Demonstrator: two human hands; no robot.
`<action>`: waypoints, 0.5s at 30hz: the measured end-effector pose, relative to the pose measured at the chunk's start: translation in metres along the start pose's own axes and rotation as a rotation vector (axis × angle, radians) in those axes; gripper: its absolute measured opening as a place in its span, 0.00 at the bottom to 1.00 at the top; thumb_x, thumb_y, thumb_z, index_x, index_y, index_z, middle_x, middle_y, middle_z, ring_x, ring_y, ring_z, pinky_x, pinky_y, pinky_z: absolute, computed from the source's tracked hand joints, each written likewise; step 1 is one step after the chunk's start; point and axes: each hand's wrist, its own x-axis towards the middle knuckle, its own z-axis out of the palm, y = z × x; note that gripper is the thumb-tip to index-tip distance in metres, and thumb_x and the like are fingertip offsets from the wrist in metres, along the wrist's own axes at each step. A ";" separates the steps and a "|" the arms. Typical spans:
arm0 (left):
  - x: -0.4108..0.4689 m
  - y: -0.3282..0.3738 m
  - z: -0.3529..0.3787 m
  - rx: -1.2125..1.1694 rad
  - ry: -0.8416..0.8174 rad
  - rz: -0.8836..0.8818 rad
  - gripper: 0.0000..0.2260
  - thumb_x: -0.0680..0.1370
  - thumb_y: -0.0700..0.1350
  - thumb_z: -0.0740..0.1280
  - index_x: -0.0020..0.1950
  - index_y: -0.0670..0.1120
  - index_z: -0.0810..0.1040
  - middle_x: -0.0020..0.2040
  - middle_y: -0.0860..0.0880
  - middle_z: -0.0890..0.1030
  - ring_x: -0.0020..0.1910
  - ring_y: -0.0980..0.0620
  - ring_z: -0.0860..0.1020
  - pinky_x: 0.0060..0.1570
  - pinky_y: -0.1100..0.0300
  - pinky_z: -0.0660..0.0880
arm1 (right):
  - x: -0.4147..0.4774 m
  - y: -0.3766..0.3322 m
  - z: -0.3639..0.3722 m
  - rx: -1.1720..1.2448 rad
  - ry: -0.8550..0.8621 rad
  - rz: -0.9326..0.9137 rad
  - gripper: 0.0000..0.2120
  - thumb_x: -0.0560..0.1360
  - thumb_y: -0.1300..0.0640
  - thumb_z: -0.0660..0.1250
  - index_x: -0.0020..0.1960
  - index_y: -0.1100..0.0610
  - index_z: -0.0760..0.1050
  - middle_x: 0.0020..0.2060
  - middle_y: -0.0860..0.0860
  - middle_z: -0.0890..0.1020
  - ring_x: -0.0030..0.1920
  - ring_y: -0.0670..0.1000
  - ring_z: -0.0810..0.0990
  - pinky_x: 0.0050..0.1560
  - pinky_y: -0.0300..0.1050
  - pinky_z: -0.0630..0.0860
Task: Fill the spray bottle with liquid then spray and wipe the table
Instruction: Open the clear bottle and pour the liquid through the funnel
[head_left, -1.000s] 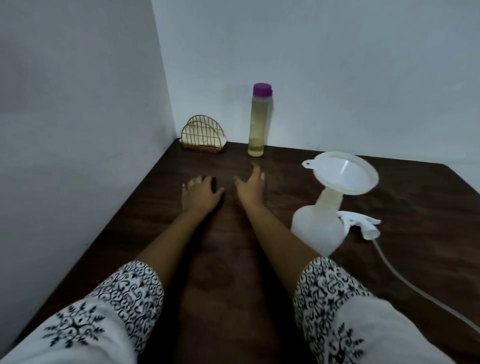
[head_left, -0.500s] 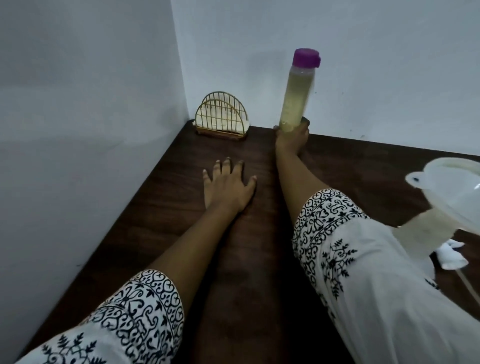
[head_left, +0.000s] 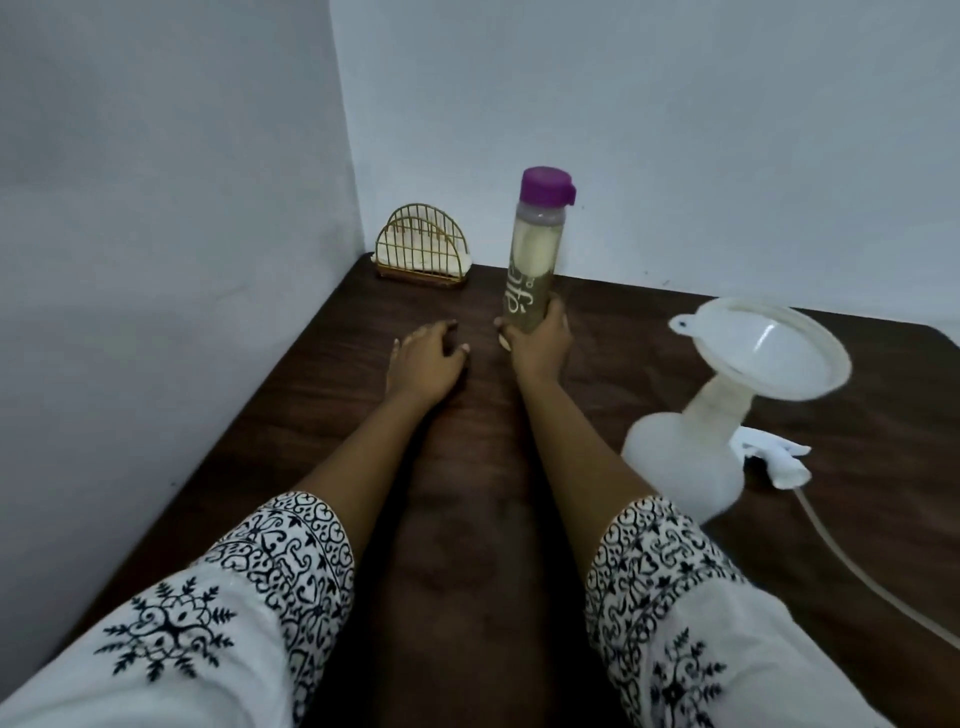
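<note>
Head view. Has drawn the purple-capped bottle (head_left: 535, 244) off the back wall toward frame centre, right hand (head_left: 537, 345) wrapped round its lower part, cap on. Rests the left hand (head_left: 423, 358) on the table (head_left: 467, 519), fingers loosely curled, holding nothing. Points to uncapping and pouring next. Leaves bare tabletop across to the spray bottle (head_left: 680, 467) and funnel (head_left: 763, 353) at right; walls hem the left and back edges.

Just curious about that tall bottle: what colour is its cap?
Purple. The cap of the bottle shows best in the head view.
</note>
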 end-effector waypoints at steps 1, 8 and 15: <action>-0.007 0.001 -0.003 -0.086 -0.005 0.005 0.21 0.78 0.51 0.62 0.71 0.50 0.69 0.71 0.46 0.71 0.70 0.47 0.67 0.73 0.48 0.56 | -0.014 -0.001 -0.007 0.005 -0.024 -0.011 0.33 0.66 0.58 0.77 0.68 0.59 0.68 0.62 0.56 0.75 0.61 0.54 0.74 0.61 0.47 0.73; -0.080 0.017 -0.015 -0.613 -0.024 -0.029 0.15 0.79 0.47 0.64 0.65 0.49 0.75 0.64 0.48 0.77 0.63 0.52 0.74 0.61 0.60 0.71 | -0.101 -0.003 -0.059 -0.011 -0.155 -0.084 0.32 0.65 0.57 0.77 0.66 0.57 0.70 0.58 0.53 0.78 0.57 0.51 0.77 0.56 0.45 0.75; -0.162 0.056 -0.028 -0.965 -0.090 0.114 0.21 0.77 0.44 0.67 0.69 0.49 0.68 0.58 0.52 0.77 0.57 0.57 0.77 0.56 0.60 0.78 | -0.163 -0.001 -0.112 -0.034 -0.205 -0.135 0.25 0.66 0.57 0.75 0.61 0.56 0.73 0.54 0.51 0.81 0.52 0.48 0.79 0.45 0.35 0.70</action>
